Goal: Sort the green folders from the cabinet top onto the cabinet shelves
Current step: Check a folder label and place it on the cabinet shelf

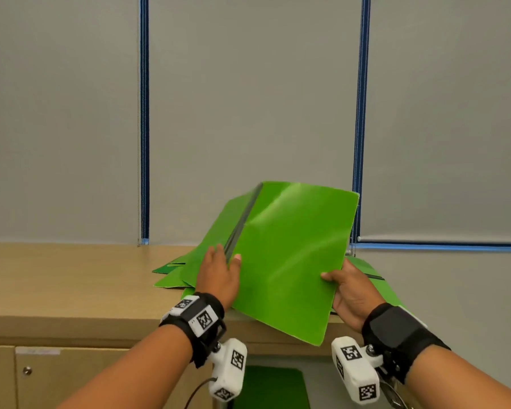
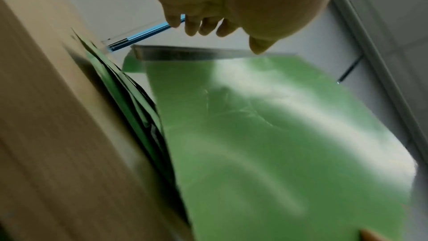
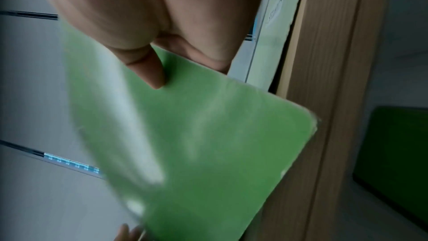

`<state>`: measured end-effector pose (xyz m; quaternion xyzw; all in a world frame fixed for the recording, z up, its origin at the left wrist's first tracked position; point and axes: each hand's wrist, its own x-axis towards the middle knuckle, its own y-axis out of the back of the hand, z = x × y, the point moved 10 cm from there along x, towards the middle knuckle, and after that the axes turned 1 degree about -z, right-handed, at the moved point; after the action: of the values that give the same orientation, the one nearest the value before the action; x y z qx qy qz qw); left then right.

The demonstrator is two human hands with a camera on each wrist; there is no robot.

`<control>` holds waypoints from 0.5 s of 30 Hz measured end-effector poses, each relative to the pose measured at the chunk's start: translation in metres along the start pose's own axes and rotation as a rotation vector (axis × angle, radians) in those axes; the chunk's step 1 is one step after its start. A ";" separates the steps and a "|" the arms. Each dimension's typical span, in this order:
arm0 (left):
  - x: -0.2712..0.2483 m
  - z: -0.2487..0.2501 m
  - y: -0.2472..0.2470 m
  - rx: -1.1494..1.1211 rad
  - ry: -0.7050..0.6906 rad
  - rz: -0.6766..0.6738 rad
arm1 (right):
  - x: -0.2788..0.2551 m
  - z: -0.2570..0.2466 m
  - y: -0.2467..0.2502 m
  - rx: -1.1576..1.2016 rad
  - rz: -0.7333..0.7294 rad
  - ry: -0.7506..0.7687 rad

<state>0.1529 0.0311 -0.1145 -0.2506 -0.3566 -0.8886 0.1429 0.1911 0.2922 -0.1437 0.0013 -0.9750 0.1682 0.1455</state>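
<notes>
A bright green folder with a grey spine is raised and tilted over the wooden cabinet top. My right hand pinches its right edge, thumb on the cover and fingers underneath. Over the spine at the left lies my left hand. Its thumb tip touches the spine, while the fingers hang loosely just above it. Several more green folders lie fanned out on the cabinet top under the raised one.
Another green folder lies on a shelf inside the open cabinet below the hands. A shut cabinet door with a round knob is at lower left. Grey window blinds with blue edging rise directly behind the cabinet.
</notes>
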 end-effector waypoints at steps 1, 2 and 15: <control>0.005 -0.004 0.007 -0.052 0.038 0.027 | -0.001 -0.005 0.002 -0.007 0.001 0.017; 0.006 -0.003 0.014 -0.119 0.057 0.046 | -0.002 -0.008 0.003 -0.017 0.006 0.033; -0.030 0.056 0.056 -0.600 -0.304 0.209 | 0.001 -0.054 0.018 -0.224 0.217 0.208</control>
<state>0.2212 0.0335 -0.0640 -0.4458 -0.0692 -0.8870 0.0985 0.2047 0.3268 -0.1006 -0.1375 -0.9617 0.0724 0.2259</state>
